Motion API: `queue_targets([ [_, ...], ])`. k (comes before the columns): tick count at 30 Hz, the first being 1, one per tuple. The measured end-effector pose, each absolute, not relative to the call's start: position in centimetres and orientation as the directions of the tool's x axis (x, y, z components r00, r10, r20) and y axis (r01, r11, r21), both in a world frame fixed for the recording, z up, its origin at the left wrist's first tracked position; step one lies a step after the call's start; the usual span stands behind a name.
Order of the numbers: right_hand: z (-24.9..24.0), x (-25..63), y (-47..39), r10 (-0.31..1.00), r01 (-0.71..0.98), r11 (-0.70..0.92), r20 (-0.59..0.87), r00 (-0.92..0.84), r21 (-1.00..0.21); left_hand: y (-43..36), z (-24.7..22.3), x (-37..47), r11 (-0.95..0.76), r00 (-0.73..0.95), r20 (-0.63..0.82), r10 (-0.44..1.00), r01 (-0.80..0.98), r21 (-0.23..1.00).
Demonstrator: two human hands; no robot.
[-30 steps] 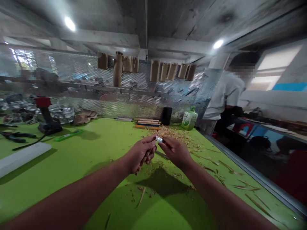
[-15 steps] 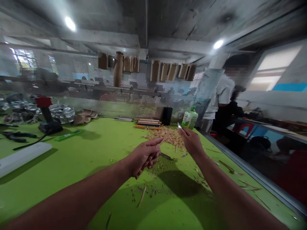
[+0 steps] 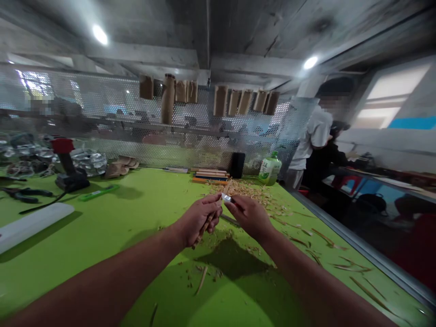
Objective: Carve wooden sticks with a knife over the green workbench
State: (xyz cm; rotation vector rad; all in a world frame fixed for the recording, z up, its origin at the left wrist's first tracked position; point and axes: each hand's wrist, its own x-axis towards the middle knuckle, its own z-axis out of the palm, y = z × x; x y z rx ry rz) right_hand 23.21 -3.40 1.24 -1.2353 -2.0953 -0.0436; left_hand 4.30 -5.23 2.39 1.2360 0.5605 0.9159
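Observation:
Closed around a thin wooden stick [image 3: 205, 224], my left hand [image 3: 195, 221] is held above the green table, and the stick's lower end shows beneath the fingers. My right hand [image 3: 251, 217] grips a small knife [image 3: 227, 198] whose handle is mostly hidden by the fingers. The knife's bright blade points left, right at my left fingertips by the stick's upper end; whether it touches the wood I cannot tell. Pale wood shavings [image 3: 254, 190] lie heaped just beyond both hands. A dark narrow strip [image 3: 230, 220] rests on the table under them.
Behind the shavings stand a stack of wooden sticks [image 3: 210, 175], a black phone-like slab [image 3: 237, 165] and a green-labelled bottle [image 3: 270, 169]. To the left are a drill [image 3: 68, 163], pliers [image 3: 25, 194], a green cutter [image 3: 98, 192] and a white block [image 3: 36, 223]. A person [image 3: 311, 136] stands at right.
My right hand has moved left and slightly down, bringing the knife from near the bottle to my left fingertips. My left hand has shifted only a little, still holding the stick.

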Motion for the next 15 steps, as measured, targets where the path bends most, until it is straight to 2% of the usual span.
queue_targets([
  [8, 2.2, 25.7, -2.1, 0.734, 0.76, 0.493, 0.671, -0.103, -0.423, -5.6, 2.6, 4.3, 0.074, 0.576, 0.104, 0.811, -0.278, 0.958],
  [10, 2.2, 25.5, -2.3, 0.733, 0.751, 0.51, 0.668, -0.124, -0.419, -5.6, 2.6, 4.3, 0.066, 0.555, 0.109, 0.824, -0.285, 0.956],
  [15, 1.6, 23.7, -3.5, 0.757, 0.755, 0.564, 0.576, -0.309, -0.335, -5.2, 2.2, 4.5, 0.035, 0.489, 0.098, 0.867, -0.256, 0.966],
])
